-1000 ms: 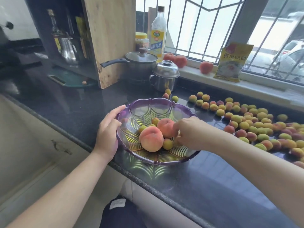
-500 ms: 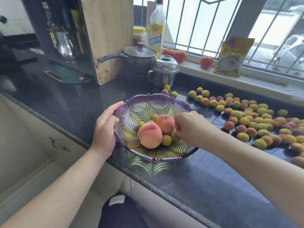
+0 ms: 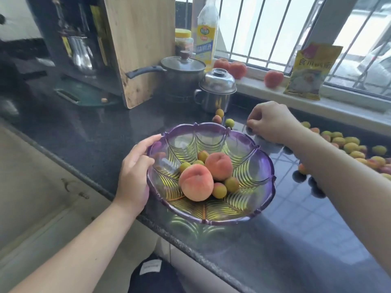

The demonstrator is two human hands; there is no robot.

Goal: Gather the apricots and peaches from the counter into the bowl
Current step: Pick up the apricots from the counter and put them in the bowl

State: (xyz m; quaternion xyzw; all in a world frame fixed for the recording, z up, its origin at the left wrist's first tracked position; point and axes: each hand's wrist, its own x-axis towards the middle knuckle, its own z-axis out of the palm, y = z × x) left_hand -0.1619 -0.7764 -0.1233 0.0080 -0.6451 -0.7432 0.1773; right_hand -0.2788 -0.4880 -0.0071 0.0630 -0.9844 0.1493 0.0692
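A purple-rimmed glass bowl (image 3: 264, 161) stands near the counter's front edge. It holds two peaches (image 3: 195, 182) and several small apricots (image 3: 219, 190). My left hand (image 3: 135, 172) rests against the outside of the bowl's left rim, its fingers relaxed. My right hand (image 3: 273, 123) is down on the counter just behind the bowl. Its fingers curl downward, and whatever lies under them is hidden. Three apricots (image 3: 229, 123) sit to its left. Many more apricots (image 3: 351, 148) are spread over the counter to the right.
A steel lidded mug (image 3: 215, 92) and a lidded pot (image 3: 182, 75) stand behind the bowl, beside an upright wooden cutting board (image 3: 139, 45). On the windowsill are red round fruits (image 3: 273, 79), a yellow packet (image 3: 309, 72) and an oil bottle (image 3: 206, 37).
My right hand has left the inside of the bowl and moved back and right, down to the counter behind it. The left hand stays at the bowl's left rim.
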